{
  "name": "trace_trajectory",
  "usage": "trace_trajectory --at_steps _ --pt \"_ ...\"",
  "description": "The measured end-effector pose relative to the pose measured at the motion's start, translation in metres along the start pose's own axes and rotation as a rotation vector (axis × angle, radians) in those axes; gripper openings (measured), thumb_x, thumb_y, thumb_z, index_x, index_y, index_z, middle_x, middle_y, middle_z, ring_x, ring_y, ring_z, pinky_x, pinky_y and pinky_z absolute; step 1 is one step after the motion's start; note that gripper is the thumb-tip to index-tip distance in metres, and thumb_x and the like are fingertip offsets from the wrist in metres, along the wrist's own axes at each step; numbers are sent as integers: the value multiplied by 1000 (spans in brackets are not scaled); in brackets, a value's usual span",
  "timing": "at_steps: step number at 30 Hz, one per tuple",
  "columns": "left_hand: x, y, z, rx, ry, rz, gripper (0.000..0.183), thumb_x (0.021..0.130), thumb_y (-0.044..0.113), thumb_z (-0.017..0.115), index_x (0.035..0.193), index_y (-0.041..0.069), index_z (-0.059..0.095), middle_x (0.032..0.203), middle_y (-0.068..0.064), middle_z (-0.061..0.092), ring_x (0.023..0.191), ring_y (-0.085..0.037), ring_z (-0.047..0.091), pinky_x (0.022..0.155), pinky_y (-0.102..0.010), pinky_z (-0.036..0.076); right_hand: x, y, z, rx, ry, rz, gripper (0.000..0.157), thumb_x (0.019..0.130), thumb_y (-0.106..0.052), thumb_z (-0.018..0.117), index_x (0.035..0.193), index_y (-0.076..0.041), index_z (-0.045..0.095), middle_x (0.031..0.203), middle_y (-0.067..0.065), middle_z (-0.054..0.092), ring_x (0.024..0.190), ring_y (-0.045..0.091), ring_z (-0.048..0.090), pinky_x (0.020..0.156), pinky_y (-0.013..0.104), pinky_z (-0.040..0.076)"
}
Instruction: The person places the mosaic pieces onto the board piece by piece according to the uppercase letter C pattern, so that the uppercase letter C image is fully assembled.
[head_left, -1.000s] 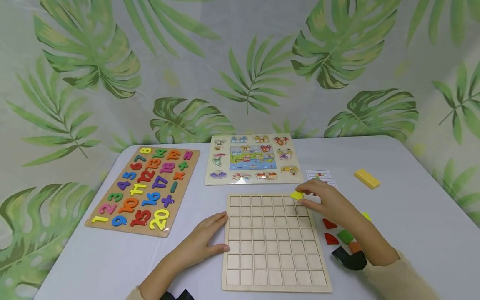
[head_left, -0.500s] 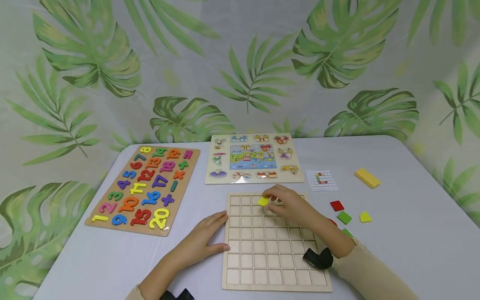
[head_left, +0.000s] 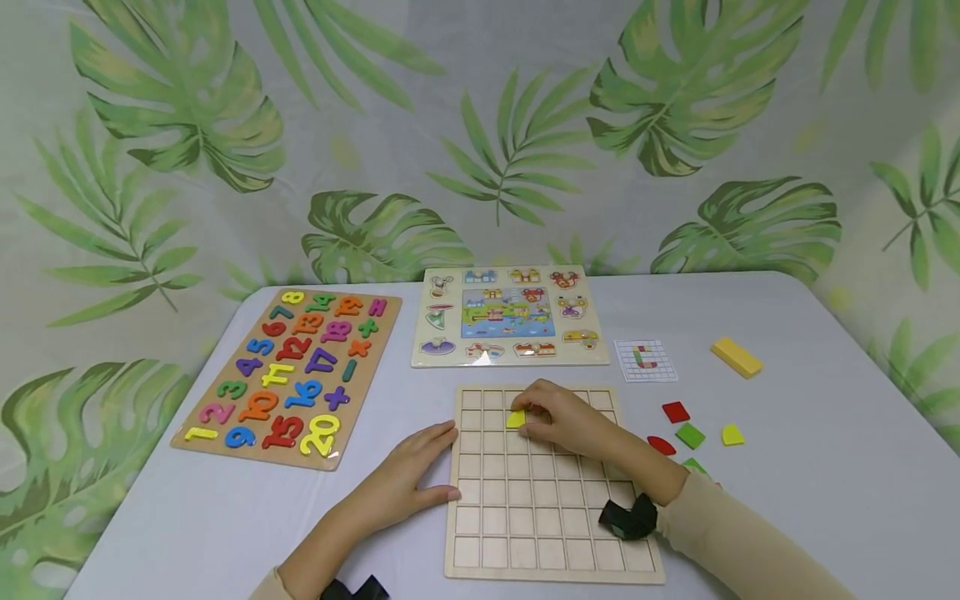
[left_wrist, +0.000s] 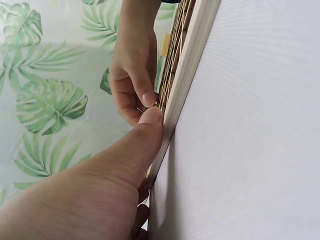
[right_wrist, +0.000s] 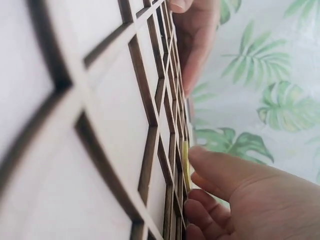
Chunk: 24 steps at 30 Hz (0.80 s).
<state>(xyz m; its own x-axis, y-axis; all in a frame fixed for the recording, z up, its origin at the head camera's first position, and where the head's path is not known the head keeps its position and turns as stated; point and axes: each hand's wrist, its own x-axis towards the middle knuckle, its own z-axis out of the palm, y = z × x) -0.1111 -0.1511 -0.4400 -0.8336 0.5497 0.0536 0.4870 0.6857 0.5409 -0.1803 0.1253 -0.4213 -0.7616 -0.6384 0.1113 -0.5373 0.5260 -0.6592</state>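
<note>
A wooden grid board with square cells lies flat on the table. My right hand pinches a small yellow tile over the upper left part of the grid; the right wrist view shows the tile edge-on between thumb and fingers, close against the ridges. Whether it sits fully in a cell cannot be told. Along the board's left edge rests my left hand, fingers extended, with the thumb touching the rim, as the left hand in the left wrist view also shows.
Right of the board lie a red square, a red leaf-shaped tile, green tiles and another yellow tile. Behind them are a pattern card and a yellow block. A number board and a picture puzzle stand farther off.
My right hand has carried the yellow tile leftward from the board's upper right corner, then slightly nearer and down onto the grid. The pattern card came into full view. My left hand stayed put.
</note>
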Motion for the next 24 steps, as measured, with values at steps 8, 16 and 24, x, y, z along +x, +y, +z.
trace_trajectory --at_steps 8,16,24 --pt "0 0 0 -3 9 -3 78 79 53 58 139 10 34 144 -3 27 130 -22 23 104 -41 22 1 -2 2 -1 11 4 20 85 -15 63 105 -13 62 98 -4 51 82 10 47 72 25 44" --pt "-1 1 0 -12 1 -11 77 79 51 59 139 10 34 144 -2 27 131 -22 23 104 -41 22 -5 -8 -7 7 -32 65 35 84 -22 65 115 -11 57 107 -4 51 92 13 48 80 30 44" --pt "-1 1 -1 -5 -7 -8 77 79 52 58 140 11 33 144 -2 27 131 -22 23 104 -41 23 -28 -7 -40 28 76 67 48 85 -29 63 127 -11 48 124 1 48 106 25 49 85 42 43"
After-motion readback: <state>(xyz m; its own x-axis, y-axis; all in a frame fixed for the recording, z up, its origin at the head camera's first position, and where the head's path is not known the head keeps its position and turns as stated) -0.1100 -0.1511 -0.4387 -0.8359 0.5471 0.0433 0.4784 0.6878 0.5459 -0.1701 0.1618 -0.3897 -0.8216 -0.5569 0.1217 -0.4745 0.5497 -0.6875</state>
